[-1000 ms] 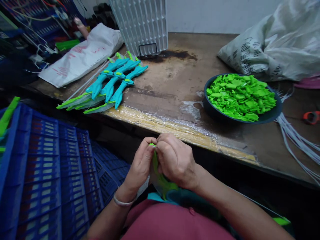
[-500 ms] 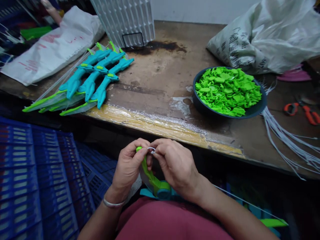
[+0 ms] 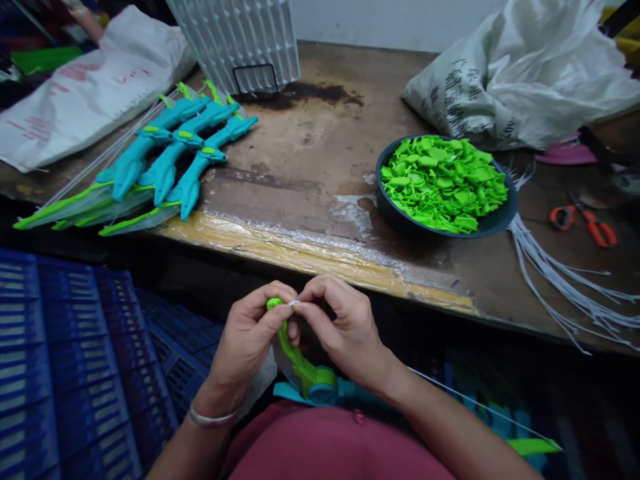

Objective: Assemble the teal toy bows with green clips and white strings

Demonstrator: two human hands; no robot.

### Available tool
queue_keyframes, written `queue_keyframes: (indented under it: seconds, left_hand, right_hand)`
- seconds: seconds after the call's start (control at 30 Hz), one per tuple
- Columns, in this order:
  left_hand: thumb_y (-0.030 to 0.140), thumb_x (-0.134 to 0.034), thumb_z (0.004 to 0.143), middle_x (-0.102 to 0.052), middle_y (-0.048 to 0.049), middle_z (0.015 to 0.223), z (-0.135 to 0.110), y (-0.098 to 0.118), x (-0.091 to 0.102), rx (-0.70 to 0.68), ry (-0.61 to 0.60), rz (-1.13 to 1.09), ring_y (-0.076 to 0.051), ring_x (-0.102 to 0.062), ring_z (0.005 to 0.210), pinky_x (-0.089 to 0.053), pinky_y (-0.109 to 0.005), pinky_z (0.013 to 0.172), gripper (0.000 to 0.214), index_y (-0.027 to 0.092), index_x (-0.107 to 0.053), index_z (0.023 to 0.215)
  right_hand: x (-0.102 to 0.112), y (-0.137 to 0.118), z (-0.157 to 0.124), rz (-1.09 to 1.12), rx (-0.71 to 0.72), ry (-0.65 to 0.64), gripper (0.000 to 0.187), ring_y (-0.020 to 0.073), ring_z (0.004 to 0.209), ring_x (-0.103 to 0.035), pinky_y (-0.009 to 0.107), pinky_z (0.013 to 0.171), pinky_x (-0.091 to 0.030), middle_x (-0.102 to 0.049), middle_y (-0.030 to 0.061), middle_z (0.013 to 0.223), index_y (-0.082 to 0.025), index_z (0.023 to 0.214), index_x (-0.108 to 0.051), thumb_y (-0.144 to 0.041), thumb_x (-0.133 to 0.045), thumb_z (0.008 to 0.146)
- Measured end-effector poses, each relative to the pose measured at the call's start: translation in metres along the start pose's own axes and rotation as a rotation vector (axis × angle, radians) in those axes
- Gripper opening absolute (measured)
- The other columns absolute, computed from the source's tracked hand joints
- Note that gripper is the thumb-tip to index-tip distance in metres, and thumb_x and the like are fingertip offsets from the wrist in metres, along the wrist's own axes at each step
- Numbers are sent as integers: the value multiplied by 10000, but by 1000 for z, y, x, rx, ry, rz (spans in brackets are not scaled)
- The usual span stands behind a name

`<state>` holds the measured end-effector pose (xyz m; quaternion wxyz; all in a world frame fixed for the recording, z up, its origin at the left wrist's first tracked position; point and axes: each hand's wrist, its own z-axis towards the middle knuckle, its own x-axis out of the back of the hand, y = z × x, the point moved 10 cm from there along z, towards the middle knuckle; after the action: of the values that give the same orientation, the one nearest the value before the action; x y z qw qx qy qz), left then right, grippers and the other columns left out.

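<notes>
My left hand (image 3: 249, 333) is closed around the upper tip of a bright green toy bow limb, part of a green and turquoise toy bow (image 3: 320, 387) held against my body. At that tip my right hand (image 3: 345, 330) pinches the white string (image 3: 294, 303) between thumb and forefinger. Both sets of fingertips nearly touch there, and a small piece of string shows between them. From behind my right forearm the string runs to the bow's other green tip (image 3: 535, 445) at lower right. My forearm and hand cover much of the bow.
Several finished-looking toy bows (image 3: 185, 137) lie on the worn table (image 3: 300, 173). A dark bowl (image 3: 450, 233) holds green plastic pieces. White strings (image 3: 550, 280) and orange-handled scissors (image 3: 583, 223) lie right. Woven sacks (image 3: 465, 93), a wire-fronted panel (image 3: 240, 40) and blue crates (image 3: 75, 360) surround it.
The small white loop between my hands has been drawn in close to the green tip. My right fingers have come nearer my left. The whole view has shifted slightly.
</notes>
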<state>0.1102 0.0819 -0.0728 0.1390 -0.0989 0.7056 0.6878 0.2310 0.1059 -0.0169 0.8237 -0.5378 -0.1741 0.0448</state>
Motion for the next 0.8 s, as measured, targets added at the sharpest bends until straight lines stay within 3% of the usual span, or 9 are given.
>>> queue_keyframes:
  seconds: [0.2,0.37,0.53,0.67,0.8]
  left_hand:
    - [203,-662,930,-589,16,773,-2,-5,4,34,130,-10,-78,-561,530,-476,-203,480,120,176,-680,814]
    - [260,-608,972,-543,30,609,-4,-12,4,72,186,-9,-81,-494,491,-427,-193,468,213,179,-675,788]
    - [325,-650,944,-536,34,534,-1,-18,6,121,168,-38,-88,-480,461,-415,-192,461,265,171,-648,729]
    - [357,-701,911,-554,27,549,2,-19,4,142,112,-45,-88,-508,468,-428,-188,466,288,159,-653,708]
    - [316,-693,927,-557,29,557,-1,-21,8,135,161,-32,-86,-513,476,-424,-186,469,224,164,-675,763]
  right_hand:
    - [-5,-13,-4,-198,149,-15,118,131,760,-586,267,692,-499,-602,24,831,-177,894,-588,-139,-538,994]
    - [-9,-16,-6,-131,167,-80,161,143,870,-629,277,764,-547,-631,63,935,-170,1017,-618,-87,-481,1003]
    - [-5,-20,-2,-79,208,-58,146,172,1029,-636,321,877,-563,-644,108,1105,-170,987,-615,-68,-510,973]
    - [-8,-24,0,-90,237,-101,142,168,928,-623,323,828,-556,-631,78,973,-172,965,-588,-80,-481,982]
    - [-8,-18,1,-131,157,-110,176,157,853,-584,306,779,-528,-592,48,898,-188,933,-569,-104,-432,1007]
